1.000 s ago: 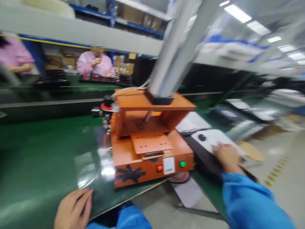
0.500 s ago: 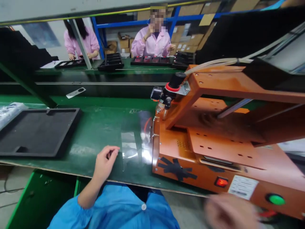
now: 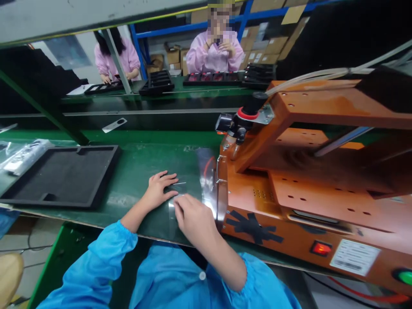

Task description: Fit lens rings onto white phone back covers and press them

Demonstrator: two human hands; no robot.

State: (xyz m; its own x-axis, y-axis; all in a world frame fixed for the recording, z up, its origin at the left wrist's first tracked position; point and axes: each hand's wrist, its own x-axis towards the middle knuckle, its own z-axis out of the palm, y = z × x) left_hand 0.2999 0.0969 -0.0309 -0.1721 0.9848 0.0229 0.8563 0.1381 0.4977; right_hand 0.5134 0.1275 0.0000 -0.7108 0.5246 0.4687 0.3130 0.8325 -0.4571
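My left hand (image 3: 158, 191) lies on the green workbench with its fingers spread, touching or just over a clear plastic sheet (image 3: 172, 214). Right beside it, my right hand (image 3: 195, 216) bends over the same sheet, thumb and fingers pinched together. Whatever sits between those fingertips is hidden. Most of the sheet is covered by my hands; only glossy edges show. Another clear film (image 3: 207, 176) with a red curved mark lies to the right, against the orange machine (image 3: 252, 206).
A black foam tray (image 3: 104, 176) is on the left, with a plastic-wrapped bundle (image 3: 27, 156) behind it. A white strip with a dark oval (image 3: 115, 125) lies at the back. Across the bench, two people in pink sit behind black trays (image 3: 210, 81). The machine bears a lit red switch (image 3: 321, 248).
My right hand has moved from the machine's front, near the green button, left to the clear sheet. My left hand has shifted forward and spread its fingers. The view has turned slightly left.
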